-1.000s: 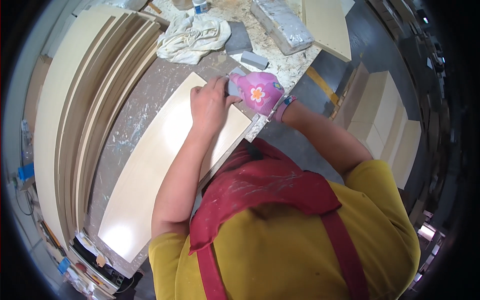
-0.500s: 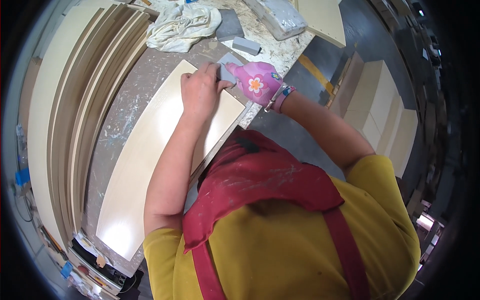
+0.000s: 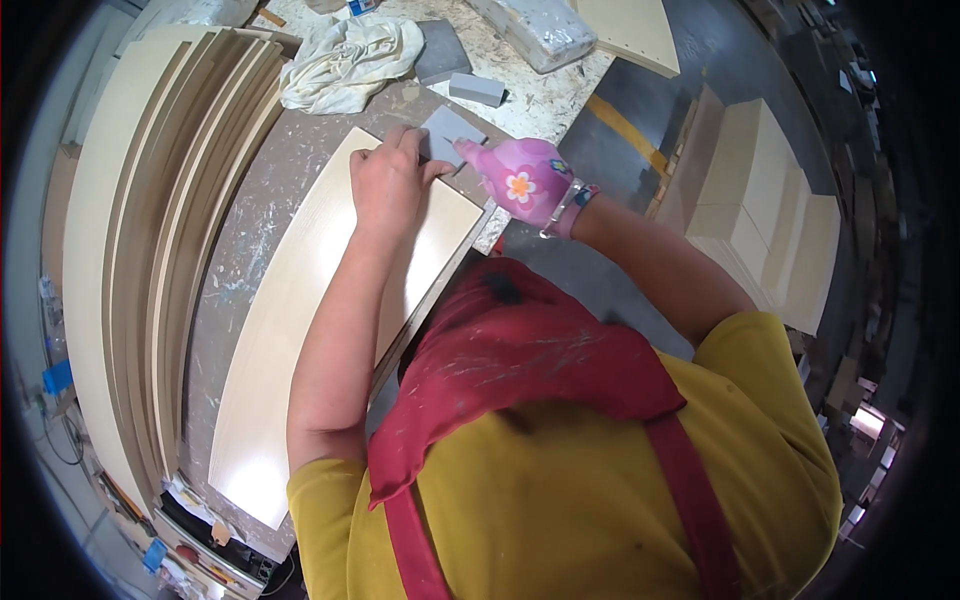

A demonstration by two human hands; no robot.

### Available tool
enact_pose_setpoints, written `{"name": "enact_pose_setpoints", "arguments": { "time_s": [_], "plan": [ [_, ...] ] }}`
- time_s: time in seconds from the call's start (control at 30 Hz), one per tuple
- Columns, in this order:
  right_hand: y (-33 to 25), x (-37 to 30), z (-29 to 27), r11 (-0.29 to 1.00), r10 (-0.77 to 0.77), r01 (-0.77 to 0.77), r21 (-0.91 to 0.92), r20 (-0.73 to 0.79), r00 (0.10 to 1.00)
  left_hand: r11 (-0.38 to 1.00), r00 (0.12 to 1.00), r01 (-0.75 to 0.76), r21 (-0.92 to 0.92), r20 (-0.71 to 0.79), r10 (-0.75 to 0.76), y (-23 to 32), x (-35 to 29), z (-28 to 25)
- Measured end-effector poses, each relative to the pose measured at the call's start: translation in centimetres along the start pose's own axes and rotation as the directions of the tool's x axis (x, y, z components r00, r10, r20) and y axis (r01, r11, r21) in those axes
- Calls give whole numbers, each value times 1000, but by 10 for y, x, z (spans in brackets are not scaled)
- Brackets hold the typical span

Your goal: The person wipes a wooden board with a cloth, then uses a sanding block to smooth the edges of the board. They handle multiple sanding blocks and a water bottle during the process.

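Note:
A curved pale wooden panel (image 3: 285, 290) with a glossy face lies along the near side of the bench. My bare left hand (image 3: 388, 178) rests on its far end, fingers bent over the end edge and thumb toward the right. Just past that edge is a thin grey sanding pad (image 3: 450, 134), close to the left fingertips. My right hand (image 3: 522, 180), in a pink flowered glove, pinches the pad's near side with the thumb on top; the fingers beneath are hidden.
Several curved panels (image 3: 130, 250) stand stacked at the left. Beyond my hands lie a white cloth (image 3: 350, 62), a dark grey sheet (image 3: 441, 52), a grey block (image 3: 477, 89) and a plastic-wrapped package (image 3: 535, 32). More wooden pieces (image 3: 745, 190) are stacked at the right.
My right hand has shifted slightly toward me and right, with more of the grey pad showing. My left hand keeps its place on the panel's end. The whole view has shifted a little.

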State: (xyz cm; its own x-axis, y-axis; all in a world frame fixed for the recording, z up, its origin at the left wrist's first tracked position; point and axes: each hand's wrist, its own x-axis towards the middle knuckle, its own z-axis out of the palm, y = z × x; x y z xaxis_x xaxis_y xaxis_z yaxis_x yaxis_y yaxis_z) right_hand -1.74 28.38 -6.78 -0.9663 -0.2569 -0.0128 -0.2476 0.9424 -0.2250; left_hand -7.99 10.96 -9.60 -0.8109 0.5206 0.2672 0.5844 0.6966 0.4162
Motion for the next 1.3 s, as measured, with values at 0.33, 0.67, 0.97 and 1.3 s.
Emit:
{"name": "enact_pose_setpoints", "arguments": {
  "time_s": [0.33,0.67,0.97,1.3],
  "plan": [
    [2,-36,5,994,47,-52,95,54,997,1000,1000,7,-4,24,-7,1,0,1],
    [5,-56,13,987,77,-84,135,58,995,1000,999,-1,-30,52,2,1,2,-2],
    [22,-54,31,957,3,42,289,-153,988,980,999,37,-195,41,-29,3,1,-1],
    [-2,-15,30,981,158,-160,110,26,987,967,998,55,-248,9,-54,-1,-9,4]
  ]
}}
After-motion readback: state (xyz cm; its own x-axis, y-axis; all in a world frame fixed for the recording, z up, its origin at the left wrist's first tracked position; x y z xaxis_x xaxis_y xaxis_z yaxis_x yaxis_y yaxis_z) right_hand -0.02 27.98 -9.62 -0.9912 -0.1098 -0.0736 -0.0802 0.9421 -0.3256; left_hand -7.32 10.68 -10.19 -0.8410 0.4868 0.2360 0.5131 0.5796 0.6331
